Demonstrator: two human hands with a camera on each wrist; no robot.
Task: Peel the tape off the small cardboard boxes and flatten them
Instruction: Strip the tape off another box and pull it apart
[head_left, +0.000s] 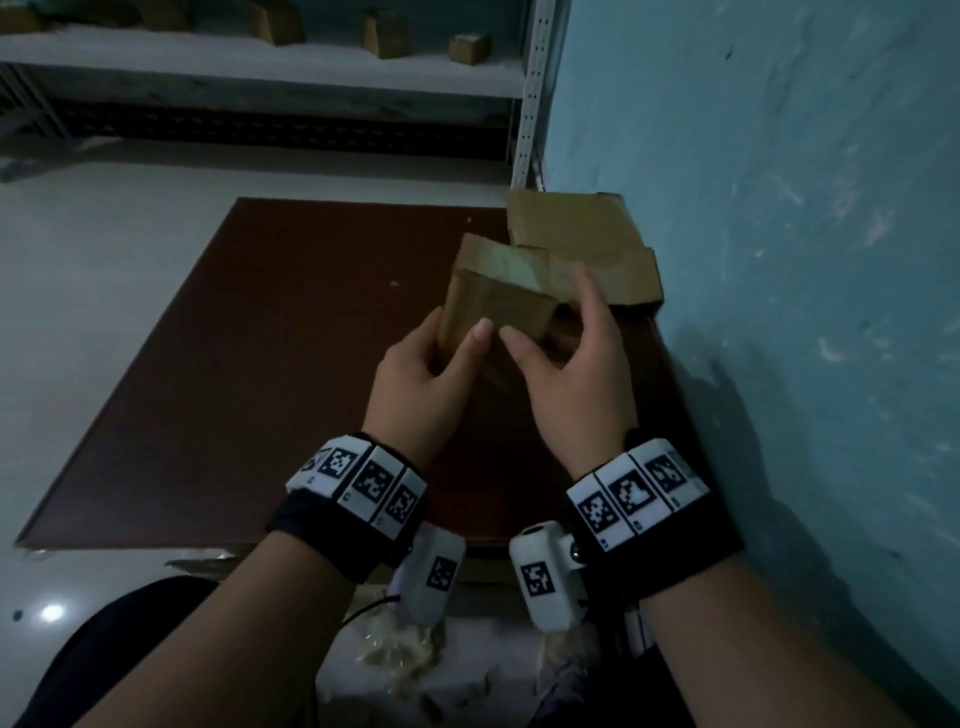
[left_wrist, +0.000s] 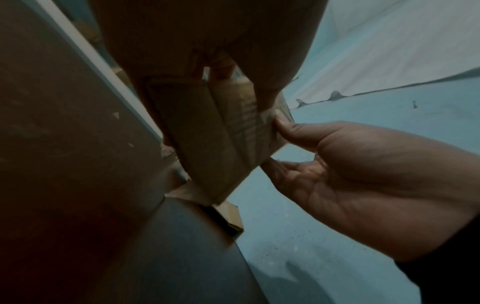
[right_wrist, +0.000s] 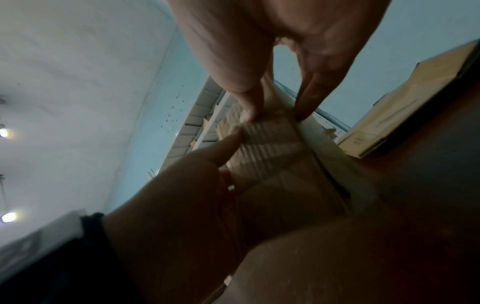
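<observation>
While raised above the brown mat, small cardboard box gripped by left hand at its near left edge, pinched by right hand at its right corner. Flattened boxes stacked against blue wall; bare mat leftward.

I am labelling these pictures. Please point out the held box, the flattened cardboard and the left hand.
held box (head_left: 493, 306), head view, front face.
flattened cardboard (head_left: 587, 234), head view, top sheet.
left hand (head_left: 421, 395), head view, back of hand.
</observation>
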